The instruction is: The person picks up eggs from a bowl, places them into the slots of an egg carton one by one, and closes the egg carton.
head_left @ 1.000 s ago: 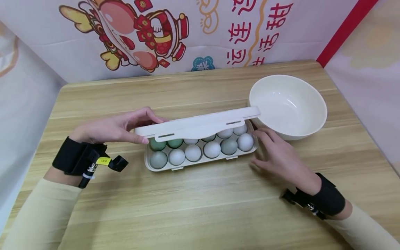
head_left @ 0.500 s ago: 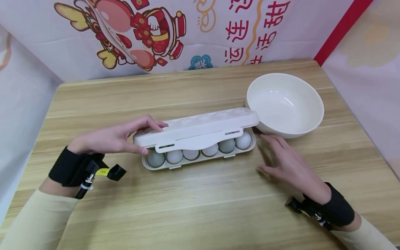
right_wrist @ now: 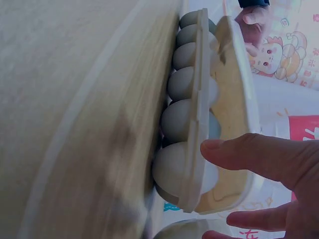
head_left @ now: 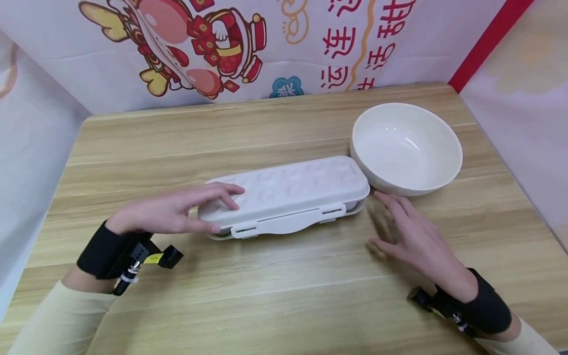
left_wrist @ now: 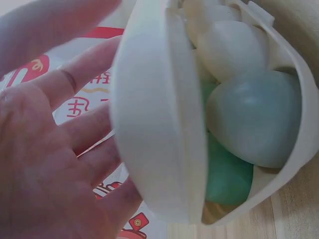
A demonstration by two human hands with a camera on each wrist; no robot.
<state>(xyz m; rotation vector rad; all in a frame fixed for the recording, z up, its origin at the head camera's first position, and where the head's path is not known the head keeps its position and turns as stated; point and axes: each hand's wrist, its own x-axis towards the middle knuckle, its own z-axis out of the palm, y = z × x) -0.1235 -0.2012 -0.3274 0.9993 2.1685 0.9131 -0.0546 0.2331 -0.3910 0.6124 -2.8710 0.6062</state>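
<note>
A long white egg box (head_left: 284, 190) lies on the wooden table, its bumpy lid down over the tray with narrow gaps at the front corners. My left hand (head_left: 177, 209) holds the lid's left end, thumb at the front edge and bent fingers on top. In the left wrist view, pale and green eggs (left_wrist: 256, 117) show in the tray beside the lid (left_wrist: 154, 119). Off the box's right end, my right hand (head_left: 414, 236) hovers with loose, spread fingers. Its thumb (right_wrist: 234, 152) overlaps the box rim in the right wrist view, where a row of eggs (right_wrist: 174, 169) shows.
A large cream bowl (head_left: 406, 148) stands at the back right, close against the box's right end. Behind the table (head_left: 266, 296) hangs a printed cloth (head_left: 266, 49) with red figures and lettering. Pale cloth also walls both sides.
My left hand has lowered the lid from half raised down over the eggs, hiding nearly all of them. My right hand has drawn slightly away from the box's right end.
</note>
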